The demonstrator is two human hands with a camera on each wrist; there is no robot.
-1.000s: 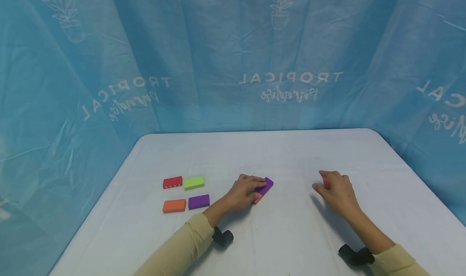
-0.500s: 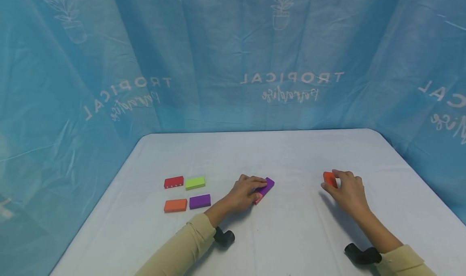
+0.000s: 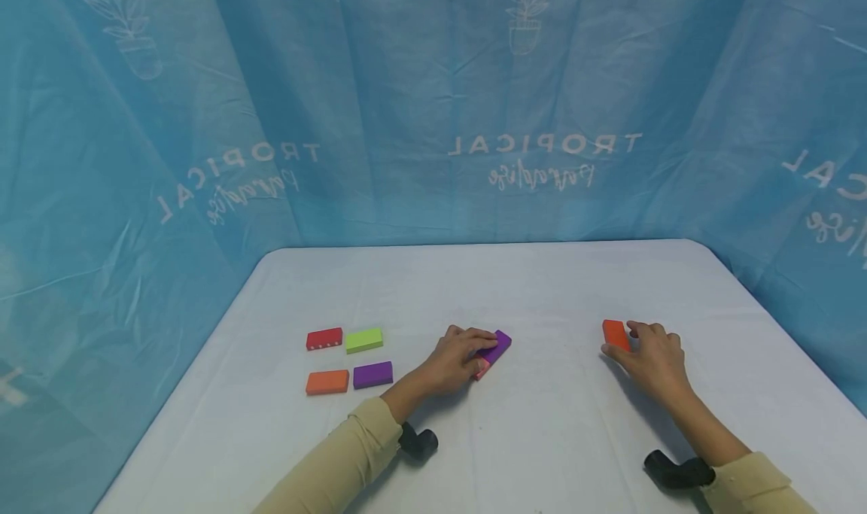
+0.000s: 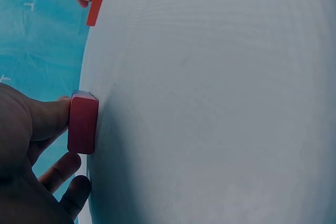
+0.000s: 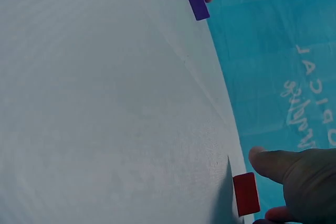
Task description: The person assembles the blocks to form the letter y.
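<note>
My left hand rests low over a purple block at the middle of the table, fingers across its top and thumb by its near end. Pinkish red shows under the thumb; in the left wrist view the face toward that camera is red. Whether this is one block or two I cannot tell. My right hand is at an orange-red block farther right. Its thumb lies at the block's near edge, while the index fingertip stands apart on the right. The right wrist view shows the block between spread thumb and finger.
Left of my left hand lie a red block with white dots, a lime-green block, an orange block and another purple block. A white cloth covers the table; a blue printed curtain hangs around it.
My right hand has shifted right and its fingers have come away from the orange-red block, which is now largely uncovered. My left hand has stayed in place.
</note>
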